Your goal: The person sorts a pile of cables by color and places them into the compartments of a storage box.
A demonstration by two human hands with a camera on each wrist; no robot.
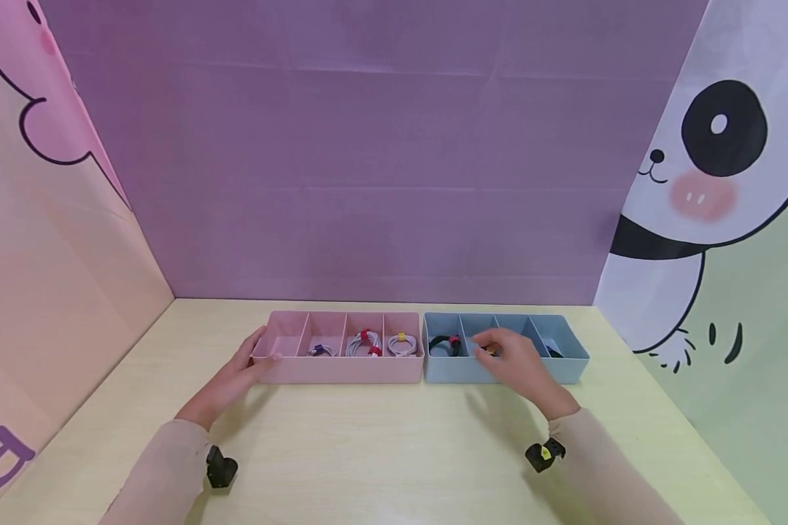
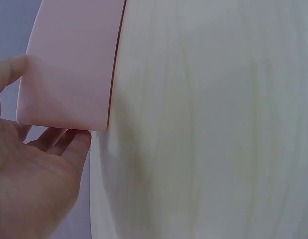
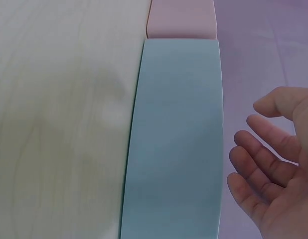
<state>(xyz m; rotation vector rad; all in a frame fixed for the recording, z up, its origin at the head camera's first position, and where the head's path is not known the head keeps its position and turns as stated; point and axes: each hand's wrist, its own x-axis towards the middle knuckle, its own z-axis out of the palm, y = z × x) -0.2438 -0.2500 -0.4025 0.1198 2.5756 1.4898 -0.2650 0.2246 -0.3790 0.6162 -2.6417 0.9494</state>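
Observation:
A pink divided box [image 1: 341, 370] stands left of a blue divided box [image 1: 460, 374], end to end. My left hand [image 1: 235, 373] holds the pink box's left end, thumb at the front rim and fingers against the end wall. Coiled white cables lie in the pink box: one with a dark tie [image 1: 322, 351], one with red ties [image 1: 364, 341], one with a yellow tie [image 1: 403, 344]. Over the blue box hovers my right hand [image 1: 517, 367], fingers loosely bent and holding nothing. A black cable with a red tie [image 1: 445, 343] lies in the blue box's leftmost compartment.
Both boxes stand near the back of a light wooden table [image 1: 381, 452], before a purple backdrop [image 1: 394, 182]. Printed panels rise on both sides. A small dark item [image 1: 554, 352] lies in the blue box's rightmost compartment. Each wrist wears a small black camera.

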